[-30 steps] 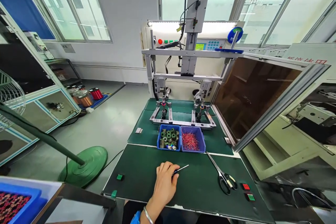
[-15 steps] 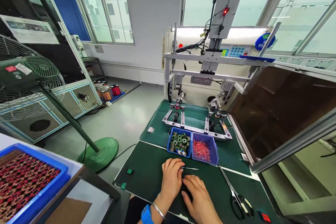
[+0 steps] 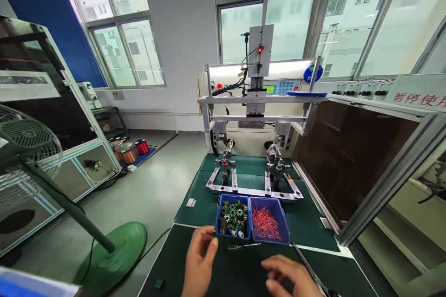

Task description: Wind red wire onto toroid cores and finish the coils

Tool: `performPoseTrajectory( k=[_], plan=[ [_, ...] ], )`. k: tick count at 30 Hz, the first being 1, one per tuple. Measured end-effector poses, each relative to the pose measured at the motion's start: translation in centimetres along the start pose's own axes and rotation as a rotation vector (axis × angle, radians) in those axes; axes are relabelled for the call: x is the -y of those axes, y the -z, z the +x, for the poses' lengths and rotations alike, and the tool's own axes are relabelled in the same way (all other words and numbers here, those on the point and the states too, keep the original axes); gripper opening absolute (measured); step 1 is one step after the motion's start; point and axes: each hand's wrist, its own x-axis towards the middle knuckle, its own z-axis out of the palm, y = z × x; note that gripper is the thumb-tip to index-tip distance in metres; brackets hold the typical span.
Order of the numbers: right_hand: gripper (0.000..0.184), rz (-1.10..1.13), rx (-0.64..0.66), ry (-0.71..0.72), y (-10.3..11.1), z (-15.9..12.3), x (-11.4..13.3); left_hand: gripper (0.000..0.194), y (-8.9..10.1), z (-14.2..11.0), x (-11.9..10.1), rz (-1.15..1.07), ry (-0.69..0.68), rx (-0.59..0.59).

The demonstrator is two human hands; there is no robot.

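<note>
My left hand (image 3: 200,260) hovers over the front of the green work mat, thumb and fingers apart, with nothing in it. To the right, my right hand (image 3: 291,276) is also empty with its fingers spread, partly cut off by the lower edge. Between and beyond them lies a small screwdriver (image 3: 244,246) with a thin shaft, touched by neither hand. Behind it sit a blue bin (image 3: 219,222) of green toothed motor cores (image 3: 232,213) and a violet-blue bin (image 3: 284,222) of thin red pieces (image 3: 265,223). Scissors (image 3: 308,264) lie beside my right hand.
A metal two-station fixture (image 3: 254,191) stands behind the bins, under a machine frame (image 3: 258,100). A dark panel (image 3: 348,162) borders the right side. A small green block (image 3: 159,283) lies at front left. A green fan stand (image 3: 111,255) is on the floor.
My hands have moved apart and lifted off the mat. The screwdriver, earlier partly under my left fingers, now lies uncovered. The view has tilted up and shifted right.
</note>
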Motion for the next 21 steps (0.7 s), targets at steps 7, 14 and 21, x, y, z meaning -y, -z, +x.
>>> performPoseTrajectory(
  k=[7,14,21],
  plan=[
    [0.021,0.249,-0.461,-0.435,12.4,11.3,-1.4,0.030,-3.7,15.4,-4.2,-0.237,0.318,0.073],
    [0.034,0.508,-0.582,-0.720,15.0,21.0,-3.5,0.035,-11.4,22.9,-3.1,-0.300,0.586,0.170],
    [0.029,0.620,-0.686,-0.745,15.8,23.4,-4.1,0.035,-12.9,25.0,-3.4,-0.268,0.622,0.109]
  ],
)
